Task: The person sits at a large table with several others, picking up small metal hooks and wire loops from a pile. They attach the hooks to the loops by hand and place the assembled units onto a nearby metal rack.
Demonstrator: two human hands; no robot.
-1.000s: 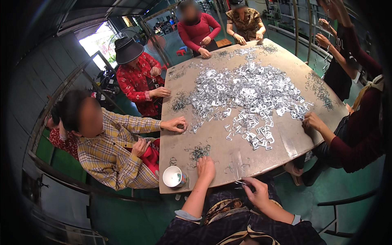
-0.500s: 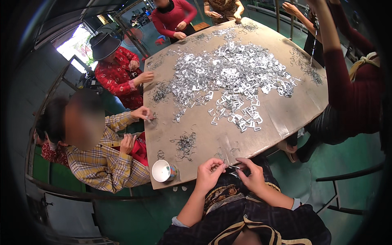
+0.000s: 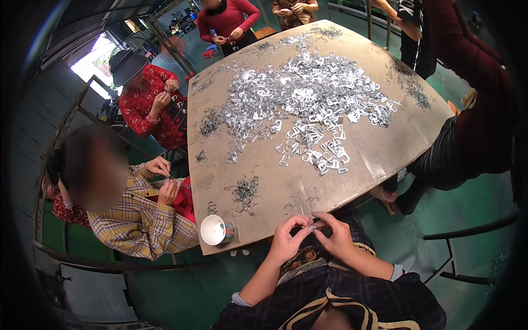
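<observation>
at about eight o'clock a person in a yellow plaid shirt sits beside the table, both hands raised together near the chest. just right of them, at the table's near-left corner around seven o'clock, stands a white paper cup. a small tangle of dark wire clips lies on the board past the cup, toward the centre.

at six o'clock the wearer's left hand is pinched shut, thumb and fingertips closed on a small silvery metal piece held just off the table's near edge. the right hand meets it from the other side, fingers curled and gripping the same piece, so the two hands touch at the fingertips above the lap.

at the centre, stretching toward twelve o'clock, spreads a big heap of shiny metal clips. at ten o'clock a person in a red patterned top and dark hat works with hands raised. at three o'clock a person in a dark red sleeve stands against the table's right edge.
</observation>
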